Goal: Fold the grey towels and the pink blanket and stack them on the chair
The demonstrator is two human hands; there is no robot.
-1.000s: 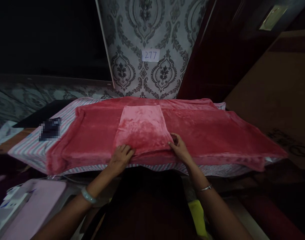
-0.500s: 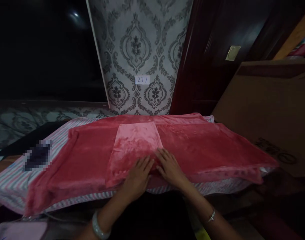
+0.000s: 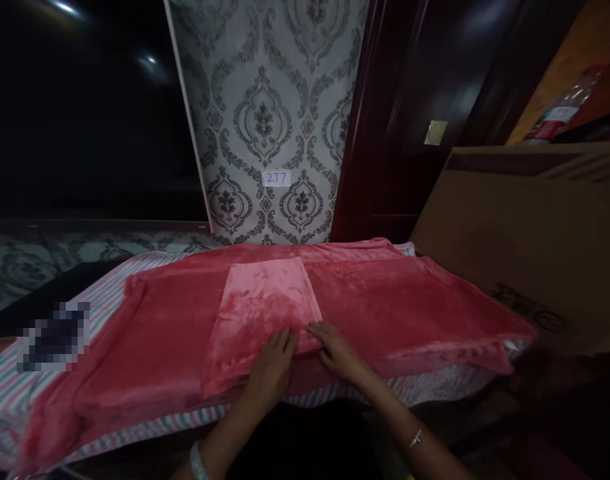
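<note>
A red plush blanket (image 3: pixel 379 307) lies spread over a striped cloth. In its middle, a lighter, folded pinkish section (image 3: pixel 269 290) forms a rectangle. My left hand (image 3: pixel 272 365) rests on the near edge of that section, its fingers stretched out and lying on the plush. Close by on the right, my right hand (image 3: pixel 339 350) touches the section's near right corner with its fingers extended and its thumb apart. Both palms face down, and the undersides of the fingers are hidden.
The striped cloth (image 3: pixel 105 293) shows around the blanket, with a blurred-out dark object (image 3: pixel 55 337) on it at left. Behind stand a dark screen (image 3: pixel 85 120) and patterned wall with a "277" label (image 3: pixel 277 178). A cardboard box (image 3: pixel 525 247) and plastic bottle (image 3: pixel 565 113) are at right.
The view has tilted up and turned right. My hands have come closer together along the folded section's near edge, the right one letting go of its corner and laying its fingers flat.
</note>
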